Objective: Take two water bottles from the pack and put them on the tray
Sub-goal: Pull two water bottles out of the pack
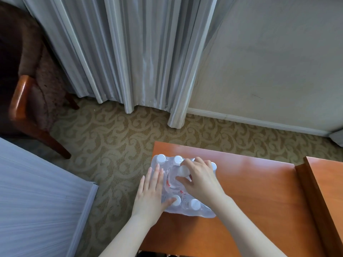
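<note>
Pack point(182, 186) of water bottles stood on near-left corner of wooden table point(250, 191), plastic wrap torn open at middle. Left hand point(151, 193) lay flat on pack's left side, fingers straight and spread a little, steadying it. Right hand point(197, 179) curled round neck of one bottle point(183, 170) in opening — first bottle gripped, not yet clear of wrap. No tray in view; both placements apparently remained.
</note>
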